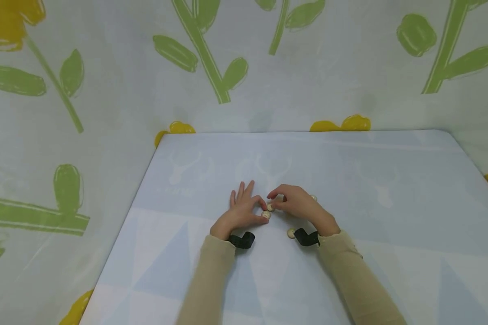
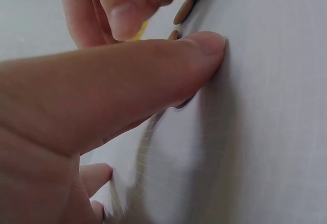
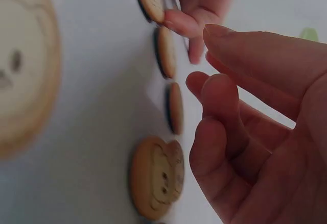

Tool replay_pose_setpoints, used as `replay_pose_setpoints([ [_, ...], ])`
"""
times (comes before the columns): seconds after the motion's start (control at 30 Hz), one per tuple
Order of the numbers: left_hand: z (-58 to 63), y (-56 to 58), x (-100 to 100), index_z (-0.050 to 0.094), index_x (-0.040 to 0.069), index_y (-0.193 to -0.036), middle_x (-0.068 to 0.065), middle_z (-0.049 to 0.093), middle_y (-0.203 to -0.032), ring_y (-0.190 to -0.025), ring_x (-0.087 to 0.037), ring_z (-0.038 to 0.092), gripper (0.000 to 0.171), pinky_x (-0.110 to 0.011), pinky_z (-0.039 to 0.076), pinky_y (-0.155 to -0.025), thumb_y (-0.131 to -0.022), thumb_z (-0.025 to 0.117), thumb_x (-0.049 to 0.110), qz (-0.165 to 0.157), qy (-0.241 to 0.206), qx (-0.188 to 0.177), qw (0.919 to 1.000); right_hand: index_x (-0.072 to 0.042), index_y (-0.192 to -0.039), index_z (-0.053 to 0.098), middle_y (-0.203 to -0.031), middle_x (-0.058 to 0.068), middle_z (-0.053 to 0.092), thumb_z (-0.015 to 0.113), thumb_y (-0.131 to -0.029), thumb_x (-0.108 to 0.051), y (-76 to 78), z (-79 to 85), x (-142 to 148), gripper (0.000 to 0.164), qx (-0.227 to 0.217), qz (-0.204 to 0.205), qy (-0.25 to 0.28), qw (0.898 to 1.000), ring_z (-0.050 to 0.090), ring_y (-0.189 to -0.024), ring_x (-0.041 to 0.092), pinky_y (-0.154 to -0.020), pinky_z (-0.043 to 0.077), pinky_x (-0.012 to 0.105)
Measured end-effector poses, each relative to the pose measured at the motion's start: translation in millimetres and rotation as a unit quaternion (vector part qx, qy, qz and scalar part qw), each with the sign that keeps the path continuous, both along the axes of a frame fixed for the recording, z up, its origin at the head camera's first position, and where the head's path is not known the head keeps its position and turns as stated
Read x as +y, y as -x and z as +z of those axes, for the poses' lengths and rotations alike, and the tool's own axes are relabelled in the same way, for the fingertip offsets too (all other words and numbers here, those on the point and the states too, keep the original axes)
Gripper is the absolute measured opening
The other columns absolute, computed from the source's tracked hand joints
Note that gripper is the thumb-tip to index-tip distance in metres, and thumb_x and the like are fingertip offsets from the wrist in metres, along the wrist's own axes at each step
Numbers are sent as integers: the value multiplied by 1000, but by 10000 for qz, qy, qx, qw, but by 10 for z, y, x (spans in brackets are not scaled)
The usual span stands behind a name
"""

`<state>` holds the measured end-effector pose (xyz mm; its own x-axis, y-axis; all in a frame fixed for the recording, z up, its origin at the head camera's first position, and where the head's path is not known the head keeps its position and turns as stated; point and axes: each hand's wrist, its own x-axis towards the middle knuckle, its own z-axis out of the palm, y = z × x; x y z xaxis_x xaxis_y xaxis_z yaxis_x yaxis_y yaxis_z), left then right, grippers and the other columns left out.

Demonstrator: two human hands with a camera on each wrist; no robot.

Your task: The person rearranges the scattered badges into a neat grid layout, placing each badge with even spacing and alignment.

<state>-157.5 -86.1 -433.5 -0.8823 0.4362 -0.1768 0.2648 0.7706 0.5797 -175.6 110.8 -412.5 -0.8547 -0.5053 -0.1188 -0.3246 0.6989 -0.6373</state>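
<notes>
My left hand (image 1: 241, 212) pinches a small round wooden piece (image 1: 266, 215) with a drawn face between thumb and index finger, down on the table. Its other fingers spread outward. Right behind that piece lies a second round wooden piece (image 1: 270, 207), overlapped by the right thumb tip in the head view. My right hand (image 1: 298, 203) hovers over it with fingers loosely bent; in the right wrist view nothing sits between its fingers (image 3: 219, 96). The left thumb (image 2: 204, 48) covers most of the held piece in the left wrist view.
A round wooden piece (image 1: 291, 233) lies by the right wrist's black strap (image 1: 307, 237), another piece (image 1: 314, 197) behind the right hand. An animal-faced piece (image 3: 153, 178) shows in the right wrist view. The pale patterned table (image 1: 179, 180) meets flower-printed cloth (image 1: 122, 99).
</notes>
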Motion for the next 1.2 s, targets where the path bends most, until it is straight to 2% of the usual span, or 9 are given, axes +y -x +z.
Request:
replay_pose_setpoints([
  [0.17,2,-11,12,54,26,-84,-10,-2,-149,-132,-32,-17,23,-54,-10,-99,-74,69,40,23,-11,-12,10000,-13,-106,64,-100,-1,60,66,-80,-22,-22,-60,-75,27,393,340,-25,9986,53,-88,15,-80,42,35],
  [0.4,2,-18,6,56,25,-85,-11,0,-149,-132,-33,-16,22,-55,-10,-99,-74,70,38,95,-132,62,9998,-11,-102,65,-86,-4,56,67,-79,-15,-35,-71,-117,23,702,435,-238,9963,47,-73,12,-69,40,29],
  [0.77,-4,-27,20,55,25,-88,-11,2,-149,-132,-33,-14,22,-55,-9,-99,-76,68,39,146,-179,133,9996,-11,-91,67,-78,-5,52,68,-78,-17,-61,-47,-110,14,767,179,-548,9954,45,-69,12,-65,39,28],
  [0.97,-23,-14,20,54,26,-90,-12,4,-149,-133,-34,-12,21,-56,-8,-99,-77,66,39,147,-160,219,9995,-15,-84,63,-70,-7,50,70,-77,-21,-63,-40,-115,11,776,114,-475,9958,44,-64,11,-61,38,27],
  [1.2,-19,11,12,53,26,-92,-11,3,-149,-133,-33,-12,21,-54,-9,-99,-79,65,37,142,-147,248,9995,-17,-85,64,-69,-9,55,69,-78,-23,-51,-7,-99,11,595,113,-329,9976,48,-64,10,-61,39,26],
])
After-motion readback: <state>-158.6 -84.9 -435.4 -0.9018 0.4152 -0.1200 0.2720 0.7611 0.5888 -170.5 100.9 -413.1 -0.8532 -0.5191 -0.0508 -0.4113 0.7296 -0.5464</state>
